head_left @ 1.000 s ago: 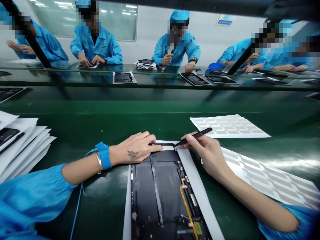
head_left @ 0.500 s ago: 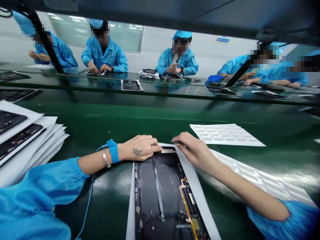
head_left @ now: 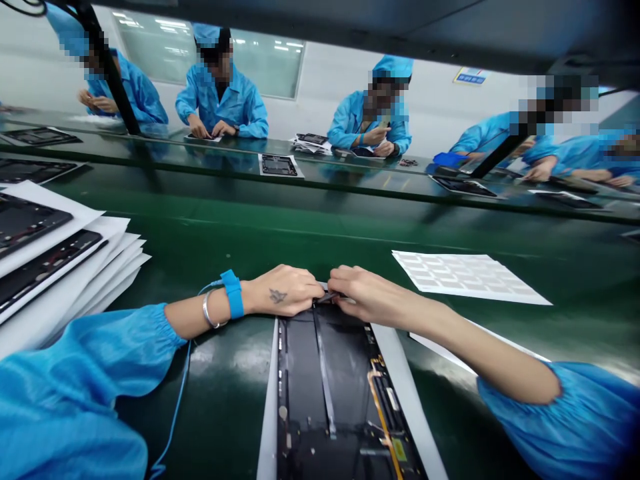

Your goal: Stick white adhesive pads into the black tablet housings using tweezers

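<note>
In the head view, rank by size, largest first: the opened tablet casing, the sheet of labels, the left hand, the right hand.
Opened tablet casing, cut off by the frame
Sheet of labels
Left hand and right hand look alike, so unranked

Glossy green bench top (head_left: 225, 250), matt white paper sheets (head_left: 470, 277), smooth blue cloth sleeve (head_left: 65, 420), polished metal bangle (head_left: 210, 310), matt black panel (head_left: 305, 380) on smooth white paper (head_left: 269, 407).

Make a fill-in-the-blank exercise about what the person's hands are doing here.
The left hand and right hand meet over the top edge of a dark electronic panel, which lies on a ____ sheet. A blue wrist strap circles the ____ wrist. Sheets carrying dark panels are stacked on the person's ____ side.

Missing words: white, left, left.
</note>
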`<state>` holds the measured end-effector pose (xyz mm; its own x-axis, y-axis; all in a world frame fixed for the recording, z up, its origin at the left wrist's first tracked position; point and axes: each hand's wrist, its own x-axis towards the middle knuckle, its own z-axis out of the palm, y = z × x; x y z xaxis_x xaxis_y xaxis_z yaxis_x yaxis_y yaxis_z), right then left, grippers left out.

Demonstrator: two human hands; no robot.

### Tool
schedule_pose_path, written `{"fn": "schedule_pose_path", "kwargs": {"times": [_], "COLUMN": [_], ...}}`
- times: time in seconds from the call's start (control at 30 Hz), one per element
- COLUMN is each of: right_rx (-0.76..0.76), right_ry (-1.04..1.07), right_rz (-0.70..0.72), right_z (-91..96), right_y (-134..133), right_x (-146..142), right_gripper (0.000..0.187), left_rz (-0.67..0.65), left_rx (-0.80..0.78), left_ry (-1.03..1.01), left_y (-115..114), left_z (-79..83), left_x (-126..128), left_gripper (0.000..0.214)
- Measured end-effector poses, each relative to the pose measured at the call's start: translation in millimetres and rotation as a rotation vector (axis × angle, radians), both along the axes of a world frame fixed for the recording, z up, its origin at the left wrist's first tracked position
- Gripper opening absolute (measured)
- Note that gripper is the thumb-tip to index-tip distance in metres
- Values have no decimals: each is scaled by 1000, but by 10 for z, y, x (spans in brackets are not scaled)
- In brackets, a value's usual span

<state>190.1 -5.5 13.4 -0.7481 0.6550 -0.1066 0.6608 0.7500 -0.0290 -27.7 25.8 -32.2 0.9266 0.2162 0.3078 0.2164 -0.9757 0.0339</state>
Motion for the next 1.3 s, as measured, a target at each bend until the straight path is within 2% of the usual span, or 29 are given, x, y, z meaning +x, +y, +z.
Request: {"fn": "schedule_pose_path", "kwargs": {"times": [0.1,0.23,0.3,0.43,0.53,0.7,0.83,0.97,1.13,1.3], "right_rx": [-4,-45,-49,97,62,14,32,58,28,59], "right_ry": [-50,-35,59,422,562,524,483,528,536,530], "right_rz": [14,-48,-81,-214,-201,-101,-155,-203,-173,-121], "right_z": [23,5,-40,-200,-317,-368,-314,-306,-397,-454], "right_y": [13,27,3,-143,-285,-386,-373,-351,-331,-351], "right_x": [78,289,391,507,505,468,502,521,490,388], "right_gripper": [15,16,15,15,19,26,22,23,27,31], "left_rz": [2,6,-1,-10,-10,-30,-41,-27,-16,-13], "left_rx": [6,19,24,33,33,43,34,8,-19,-29], "left_ry": [5,36,33,10,-9,-37,-49,-37,-44,-45], "left_y": [0,-5,-4,8,14,11,10,13,7,-6], "left_z": [-4,17,23,5,-11,-3,9,-1,-10,6], "left_x": [2,9,13,19,23,24,18,18,22,19], "left_gripper": [22,25,26,27,27,27,28,29,28,27]}}
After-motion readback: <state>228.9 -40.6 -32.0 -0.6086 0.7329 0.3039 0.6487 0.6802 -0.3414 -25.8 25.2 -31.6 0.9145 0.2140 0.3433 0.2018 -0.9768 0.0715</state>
